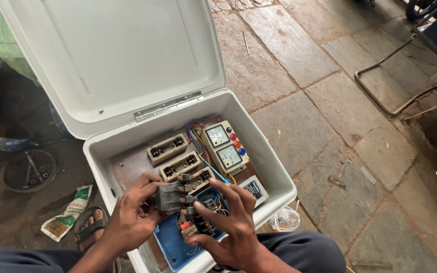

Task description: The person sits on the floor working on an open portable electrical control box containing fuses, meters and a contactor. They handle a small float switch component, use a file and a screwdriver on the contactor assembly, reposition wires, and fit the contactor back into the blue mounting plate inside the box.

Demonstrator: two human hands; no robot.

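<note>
Holding a dark grey switch block (169,196) in a closed grip, the left hand (130,215) keeps it just above the open white box (274,167). Right of that grip, the right hand (231,222) spreads open fingers over the blue-based contactor (190,227). Should the block slip, it could strike the coloured wires (198,132) and twin meters (223,146) beyond and tear them loose.
</note>
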